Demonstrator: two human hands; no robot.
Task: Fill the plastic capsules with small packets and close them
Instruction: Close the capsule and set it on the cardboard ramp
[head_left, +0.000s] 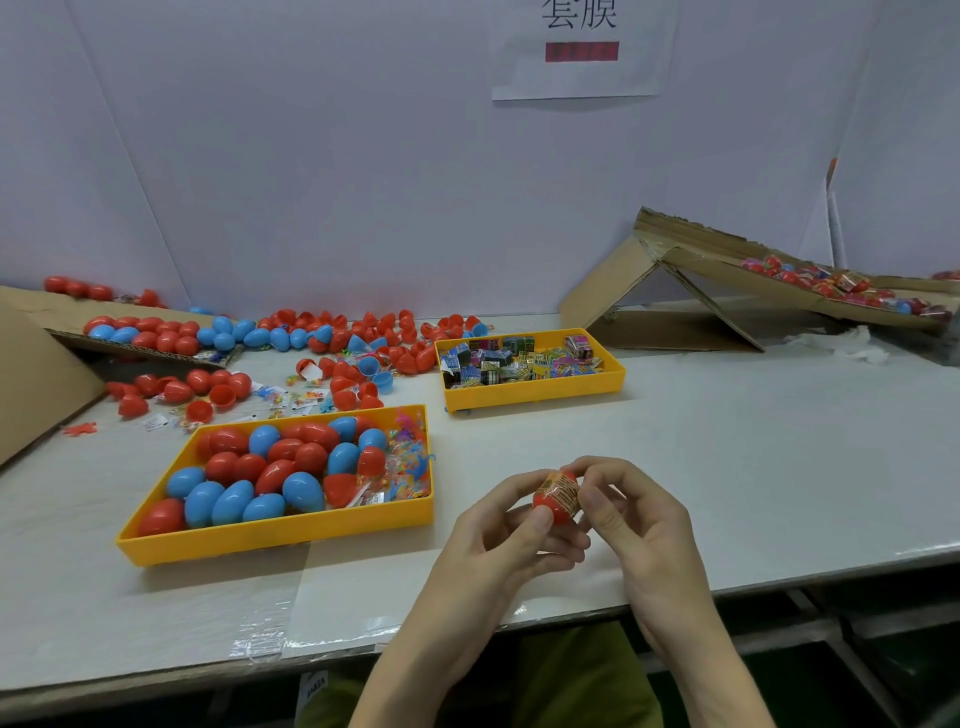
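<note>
A red capsule (550, 505) with a printed orange wrap around its upper part is held above the table's front edge. My left hand (511, 525) grips it from below and the left, thumb on its side. My right hand (631, 512) pinches the wrap at the capsule's top right. A yellow tray (270, 535) to the left holds several closed red and blue capsules plus clear packets of small toys. Farther back, a second yellow tray (535, 391) holds several small printed packets.
Loose red and blue capsule halves (343, 343) and small packets lie scattered at the back left, some on a cardboard ramp (31, 364). A cardboard chute (717, 280) at the right carries wrapped capsules. The table edge (779, 582) runs just below my hands.
</note>
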